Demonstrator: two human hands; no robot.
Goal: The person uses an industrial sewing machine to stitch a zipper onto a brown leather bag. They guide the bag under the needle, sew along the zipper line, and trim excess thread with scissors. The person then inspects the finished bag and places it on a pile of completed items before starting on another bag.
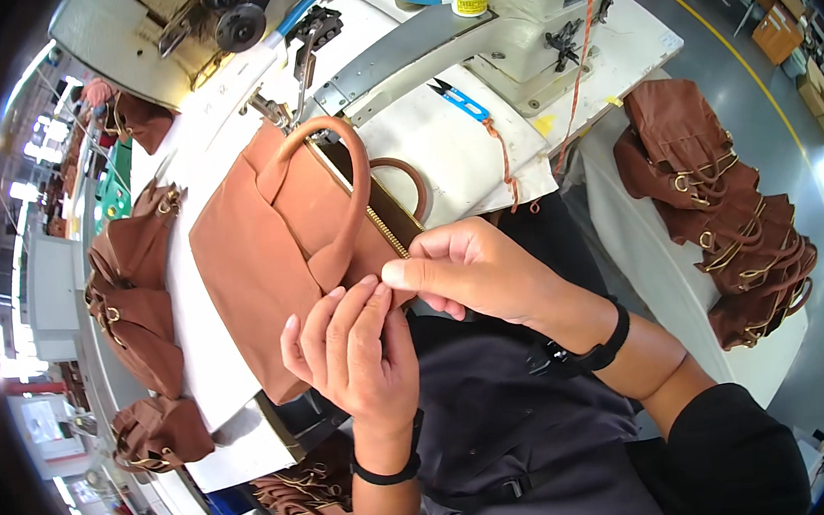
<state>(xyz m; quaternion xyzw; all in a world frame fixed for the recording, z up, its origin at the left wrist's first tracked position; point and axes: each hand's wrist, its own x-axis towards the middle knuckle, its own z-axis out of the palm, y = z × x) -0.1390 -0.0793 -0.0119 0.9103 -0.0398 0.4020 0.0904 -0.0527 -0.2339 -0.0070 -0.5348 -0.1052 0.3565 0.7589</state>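
Clock reference: read about the point where the hands meet, 12 at the top.
Bag in work: brown bag [257,255] at 10 o'clock, lying tilted on the white table [639,41], its near corner at the fingers.
Zip: brass-toned zip [388,230] at 12 o'clock, running along the bag's opening down to the right hand.
Handle: thick brown handle [359,170], arched beside the zip at 12 o'clock.
Left hand [361,353]: fingers side by side, tips at the bag's near corner; thumb hidden, so whether it grips cannot be told.
Right hand [476,267]: thumb and curled fingers clamped on the bag's corner, thumb tip just beside the left fingertips.
Sewing machine: grey-armed sewing machine [397,63] at 12 o'clock, beyond the bag.
Snips: blue-handled snips [463,101] at 1 o'clock, corded.
Other bags: brown pile [752,206] at 3 o'clock; brown row [142,337] at 9 o'clock.
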